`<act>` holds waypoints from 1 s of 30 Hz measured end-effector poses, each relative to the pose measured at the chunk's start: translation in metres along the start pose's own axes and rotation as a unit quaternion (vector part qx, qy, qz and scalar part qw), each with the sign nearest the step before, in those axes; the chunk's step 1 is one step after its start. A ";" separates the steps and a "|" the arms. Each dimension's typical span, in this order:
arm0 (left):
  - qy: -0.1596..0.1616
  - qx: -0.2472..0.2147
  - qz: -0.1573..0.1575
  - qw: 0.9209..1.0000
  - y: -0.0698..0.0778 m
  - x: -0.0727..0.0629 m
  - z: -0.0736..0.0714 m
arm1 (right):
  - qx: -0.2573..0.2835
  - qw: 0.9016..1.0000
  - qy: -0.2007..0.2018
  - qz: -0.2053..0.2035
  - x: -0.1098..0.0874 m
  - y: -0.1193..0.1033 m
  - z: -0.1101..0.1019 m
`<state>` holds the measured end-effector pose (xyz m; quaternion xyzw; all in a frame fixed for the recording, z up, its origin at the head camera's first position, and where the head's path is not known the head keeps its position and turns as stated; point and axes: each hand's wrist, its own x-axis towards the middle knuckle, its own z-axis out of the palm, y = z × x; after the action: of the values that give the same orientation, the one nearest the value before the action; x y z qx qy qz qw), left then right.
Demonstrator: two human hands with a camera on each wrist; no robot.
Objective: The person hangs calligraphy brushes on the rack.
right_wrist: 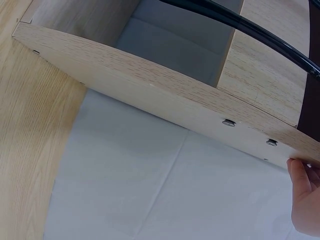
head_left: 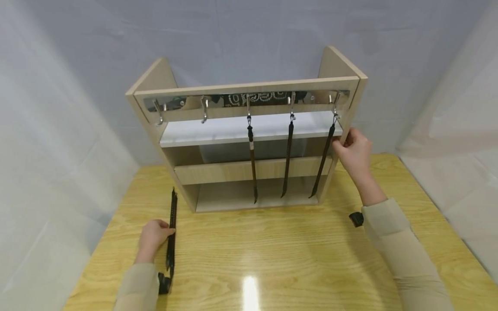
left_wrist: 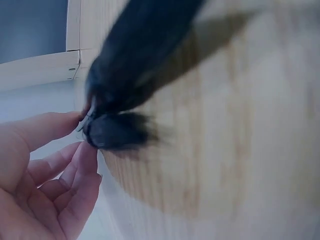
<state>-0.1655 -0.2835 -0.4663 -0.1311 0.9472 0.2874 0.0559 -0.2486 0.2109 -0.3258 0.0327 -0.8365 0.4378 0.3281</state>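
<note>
My left hand pinches a pair of dark calligraphy brushes over the table's left side. Close to the camera in the left wrist view, the black shapes of the brushes are blurred. My right hand grips the right side panel of a pale wooden shelf, thumb at the front edge. Three brushes hang upright from the shelf's metal hooks: a brown-handled brush in the middle, a dark brush beside it, and another dark brush nearest my right hand.
A shiny hook rail runs along the shelf's top front, with a hook at its left end and another hook beside it. The wooden table spreads in front. White sheeting surrounds the table's back and sides.
</note>
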 end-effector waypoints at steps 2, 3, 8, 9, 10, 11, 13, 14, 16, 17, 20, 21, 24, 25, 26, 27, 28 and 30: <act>0.001 -0.002 0.001 1.000 -0.001 0.001 0.001 | 0.003 1.000 0.000 0.001 0.000 0.000 0.000; 0.001 -0.005 0.002 1.000 -0.002 0.001 0.001 | 0.004 1.000 -0.001 0.001 -0.001 0.000 0.000; -0.004 -0.015 0.000 1.000 -0.003 0.003 0.002 | 0.002 1.000 -0.001 0.001 -0.001 0.001 0.000; -0.005 -0.016 0.000 1.000 -0.003 0.003 0.002 | 0.001 1.000 -0.001 0.001 -0.001 0.001 0.000; -0.007 -0.016 -0.001 1.000 -0.003 0.003 0.002 | 0.001 1.000 0.000 0.001 -0.001 0.001 0.001; -0.009 -0.017 -0.001 1.000 -0.003 0.003 0.001 | 0.000 1.000 0.001 0.001 -0.001 0.001 0.001; -0.010 -0.016 0.000 1.000 -0.003 0.002 0.001 | -0.001 1.000 0.003 0.000 -0.001 0.000 0.001; -0.011 -0.017 0.001 1.000 -0.003 0.002 0.001 | 0.001 1.000 0.003 0.000 -0.001 0.000 0.001; -0.009 -0.018 0.005 1.000 -0.003 0.002 0.000 | 0.003 1.000 0.004 0.001 -0.001 0.000 0.001; -0.007 -0.019 0.006 1.000 -0.003 0.001 0.000 | 0.005 1.000 0.003 0.003 -0.001 0.000 0.001; -0.008 -0.021 0.006 1.000 -0.003 0.000 -0.001 | 0.008 1.000 0.003 0.008 -0.001 0.000 0.001; -0.009 -0.023 0.005 1.000 -0.003 0.000 -0.001 | 0.006 1.000 0.003 0.008 -0.001 0.000 0.001; -0.010 -0.024 0.000 1.000 -0.003 -0.002 -0.004 | 0.002 1.000 0.006 0.005 -0.001 0.000 0.001; -0.009 -0.025 -0.001 1.000 -0.003 -0.002 -0.005 | 0.002 1.000 0.006 0.003 -0.001 0.001 0.001; -0.006 -0.025 0.000 1.000 -0.003 -0.002 -0.006 | 0.001 1.000 0.007 0.001 -0.001 0.001 0.001; -0.003 -0.027 0.000 1.000 -0.002 -0.003 -0.008 | 0.002 1.000 0.008 0.000 -0.001 0.001 0.001; 0.003 -0.029 0.004 1.000 -0.001 -0.004 -0.010 | 0.003 1.000 0.008 -0.001 0.000 0.001 0.001; 0.014 -0.037 0.010 0.999 0.001 -0.005 -0.014 | 0.005 1.000 0.007 0.000 -0.001 0.001 0.001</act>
<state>-0.1614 -0.2895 -0.4531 -0.1276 0.9377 0.3211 0.0353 -0.2490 0.2104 -0.3270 0.0314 -0.8319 0.4425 0.3335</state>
